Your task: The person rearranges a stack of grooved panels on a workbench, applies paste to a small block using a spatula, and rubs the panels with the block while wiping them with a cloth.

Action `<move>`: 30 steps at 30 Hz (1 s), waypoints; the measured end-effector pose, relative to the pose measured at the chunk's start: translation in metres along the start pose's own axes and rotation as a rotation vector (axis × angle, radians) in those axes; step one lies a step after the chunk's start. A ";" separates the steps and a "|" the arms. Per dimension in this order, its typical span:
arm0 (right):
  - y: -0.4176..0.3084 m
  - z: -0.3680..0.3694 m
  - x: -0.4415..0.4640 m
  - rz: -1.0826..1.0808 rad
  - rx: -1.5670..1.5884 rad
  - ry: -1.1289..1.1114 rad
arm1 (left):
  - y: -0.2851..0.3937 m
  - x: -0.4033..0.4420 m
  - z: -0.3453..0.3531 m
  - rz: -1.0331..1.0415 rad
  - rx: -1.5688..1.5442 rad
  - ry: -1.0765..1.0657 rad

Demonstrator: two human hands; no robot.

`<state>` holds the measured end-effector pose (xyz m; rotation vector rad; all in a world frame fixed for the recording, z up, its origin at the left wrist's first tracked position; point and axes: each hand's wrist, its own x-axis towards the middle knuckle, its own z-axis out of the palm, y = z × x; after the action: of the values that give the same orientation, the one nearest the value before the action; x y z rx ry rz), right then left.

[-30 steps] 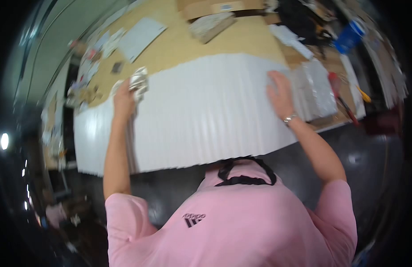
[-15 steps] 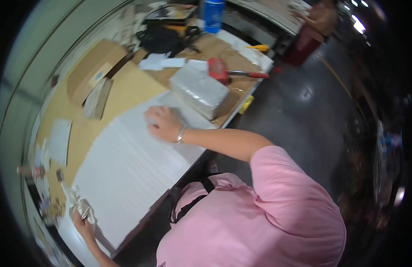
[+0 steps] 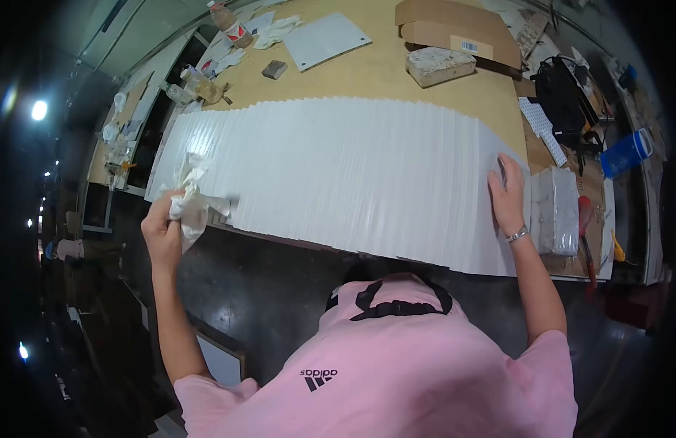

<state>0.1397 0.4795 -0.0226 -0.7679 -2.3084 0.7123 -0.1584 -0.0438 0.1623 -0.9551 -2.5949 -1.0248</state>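
Note:
A long row of thin white panels [image 3: 338, 175], fanned out and overlapping, covers the near side of the table. Bunched in my closed left hand [image 3: 162, 226] is a white cloth [image 3: 193, 197], held over the row's left end by the front edge. A small dark-ended piece beside the cloth is too blurred to name. My right hand [image 3: 507, 201] lies on the last panels at the right end, fingers apart and holding nothing. Just right of it is a grey block wrapped in clear plastic [image 3: 558, 212], with a red-headed mallet [image 3: 585, 215] alongside.
Behind the panels are a small dark block [image 3: 274, 69], a flat white plate [image 3: 327, 40], a whitish worn block [image 3: 440, 67] and a cardboard box [image 3: 458, 33]. Bottles stand at the left, including a red-labelled one [image 3: 232, 28]. A blue container [image 3: 625, 153] and black bag [image 3: 560, 98] are at right.
The view has swung round, putting the panels square in front. My left hand still holds the cloth, now raised at the row's left end. My right hand remains at the right end, fingers more stretched.

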 end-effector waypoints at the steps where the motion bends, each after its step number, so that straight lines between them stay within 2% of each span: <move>1: -0.019 0.000 0.004 -0.018 0.023 -0.004 | -0.001 0.014 0.012 0.069 0.003 0.014; 2: -0.038 0.000 0.011 -0.035 0.039 -0.040 | -0.002 0.031 0.024 0.141 0.006 0.019; 4: -0.075 0.005 0.025 -0.044 0.072 -0.111 | -0.004 0.064 0.054 0.296 0.044 -0.127; 6: -0.103 0.019 0.032 0.041 -0.095 -0.098 | -0.007 0.091 0.094 0.398 0.055 -0.261; 8: -0.114 0.033 0.034 0.071 -0.269 -0.052 | 0.000 0.116 0.137 0.573 0.110 -0.309; 10: -0.119 0.048 0.030 0.048 -0.446 0.011 | -0.006 0.136 0.184 0.645 0.152 -0.269; 13: -0.122 0.049 0.029 0.076 -0.454 0.019 | -0.012 0.197 0.221 0.480 0.206 -0.425; 15: -0.125 0.048 0.031 0.091 -0.454 0.022 | 0.005 0.232 0.232 0.334 0.358 -0.610; 18: -0.129 0.049 0.029 0.102 -0.469 0.027 | -0.012 0.279 0.252 0.434 0.493 -0.535; 21: -0.130 0.047 0.031 0.112 -0.469 0.036 | -0.005 0.285 0.224 0.219 0.050 -0.664; 22: -0.131 0.048 0.031 0.115 -0.463 0.032 | -0.003 0.276 0.216 0.227 0.072 -0.768; 25: -0.123 0.053 0.032 0.143 -0.452 0.040 | -0.001 0.250 0.217 0.285 0.264 -0.890; 27: -0.115 0.060 0.029 0.138 -0.436 0.057 | -0.020 0.247 0.236 0.246 0.169 -0.775; 29: -0.115 0.067 0.024 0.171 -0.445 0.091 | -0.018 0.245 0.241 0.185 0.055 -0.830; 30: -0.123 0.060 0.030 0.218 -0.404 0.019 | -0.020 0.241 0.241 0.243 0.036 -0.704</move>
<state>0.0382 0.3971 0.0261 -1.2158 -2.4045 0.3242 -0.3449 0.2263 0.0666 -1.8361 -2.8753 -0.6495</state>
